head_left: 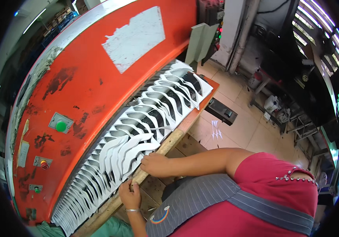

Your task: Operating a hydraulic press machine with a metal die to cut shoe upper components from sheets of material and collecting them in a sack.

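A long white sheet [205, 87] cut into rows of wavy slits and strips lies along the bed of a red machine [86, 91]. Several loose wavy white strips [137, 149] are heaped on its middle, overlapping one another. My right hand [153, 164] rests at the front edge beside the ends of these strips, fingers curled; what they grip is hidden. Closer to me, my left hand [130, 195], with a bracelet at the wrist, is closed over the wooden rail [173, 138] at the sheet's edge. Whether it also pinches the sheet I cannot tell.
The machine's front carries a green button [61, 126] and a red knob [43, 164]. A black pedal-like box [221, 112] is at the bed's far right end. White scraps [216, 130] lie on the tiled floor. Containers [272, 103] stand by the right wall.
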The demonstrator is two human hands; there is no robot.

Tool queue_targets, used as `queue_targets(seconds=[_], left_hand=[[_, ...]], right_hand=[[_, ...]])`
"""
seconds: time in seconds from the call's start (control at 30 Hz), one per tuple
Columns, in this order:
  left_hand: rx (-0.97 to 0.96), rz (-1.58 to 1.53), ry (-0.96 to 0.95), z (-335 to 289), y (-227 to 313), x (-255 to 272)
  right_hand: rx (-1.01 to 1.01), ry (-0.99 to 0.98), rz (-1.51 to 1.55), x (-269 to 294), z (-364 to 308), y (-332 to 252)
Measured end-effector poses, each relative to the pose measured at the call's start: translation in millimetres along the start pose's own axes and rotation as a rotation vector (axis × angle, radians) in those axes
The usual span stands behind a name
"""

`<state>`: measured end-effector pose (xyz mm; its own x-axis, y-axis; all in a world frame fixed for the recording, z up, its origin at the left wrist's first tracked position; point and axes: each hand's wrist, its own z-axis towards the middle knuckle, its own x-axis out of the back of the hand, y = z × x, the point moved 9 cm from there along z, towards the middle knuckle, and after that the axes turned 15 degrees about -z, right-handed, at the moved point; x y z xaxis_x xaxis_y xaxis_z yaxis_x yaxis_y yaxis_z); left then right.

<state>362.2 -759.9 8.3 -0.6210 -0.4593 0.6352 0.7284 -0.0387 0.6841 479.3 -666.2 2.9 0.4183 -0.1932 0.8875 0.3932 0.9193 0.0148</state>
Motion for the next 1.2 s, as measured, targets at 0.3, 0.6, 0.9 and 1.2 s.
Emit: queue_targets(seconds=[0.3,0.6,0.9,1.2], left_hand=[[0.223,0.071,-0.311,26,-16,-5],[0.494,-0.335,-0.683,123,12,-46],[0.245,-0.851,-0.374,232,23,-82],[-0.193,-1.193,0.159,208,46,-42]], right_hand=[[0.097,-0.476,0.180,13,41,30],[-0.422,-0.227,-0.236,-56,142,236],[-0.689,0.118,1.416,-15,115,252],[-0.533,-0.062,1.908,-7,89,135]])
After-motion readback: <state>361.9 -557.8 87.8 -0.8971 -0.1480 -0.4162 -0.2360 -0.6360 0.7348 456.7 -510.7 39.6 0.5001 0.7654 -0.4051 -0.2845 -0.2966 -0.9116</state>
